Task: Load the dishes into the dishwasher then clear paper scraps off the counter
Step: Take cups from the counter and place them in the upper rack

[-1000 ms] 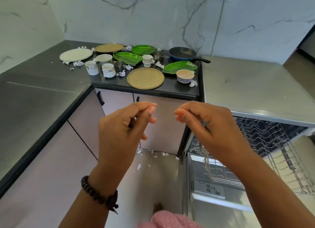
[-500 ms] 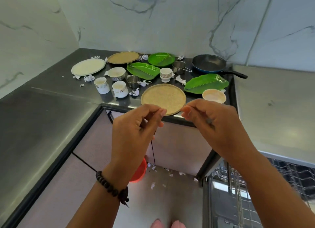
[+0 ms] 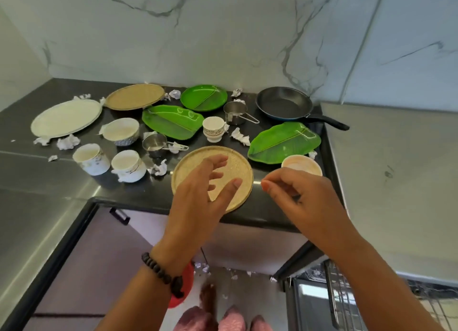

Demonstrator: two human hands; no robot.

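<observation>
Plates (image 3: 212,176), cups (image 3: 91,159), bowls (image 3: 121,131) and a frying pan (image 3: 284,103) crowd the dark worktop (image 3: 37,172) (crumpled paper scraps (image 3: 68,142) scattered between); the dishwasher (image 3: 347,303) stands open.

Dark worktop (image 3: 37,172) in a corner under marble wall: white plate (image 3: 65,117), two tan woven plates (image 3: 135,96) (image 3: 238,167), three green dishes (image 3: 203,97) (image 3: 171,121) (image 3: 283,142), frying pan (image 3: 283,103). Among them cups (image 3: 90,157) (image 3: 127,166) (image 3: 213,128), bowls (image 3: 121,131) (image 3: 301,163), two steel measuring cups (image 3: 235,111) (image 3: 155,143), crumpled paper scraps (image 3: 67,142). More scraps on the floor (image 3: 238,288) below.
</observation>
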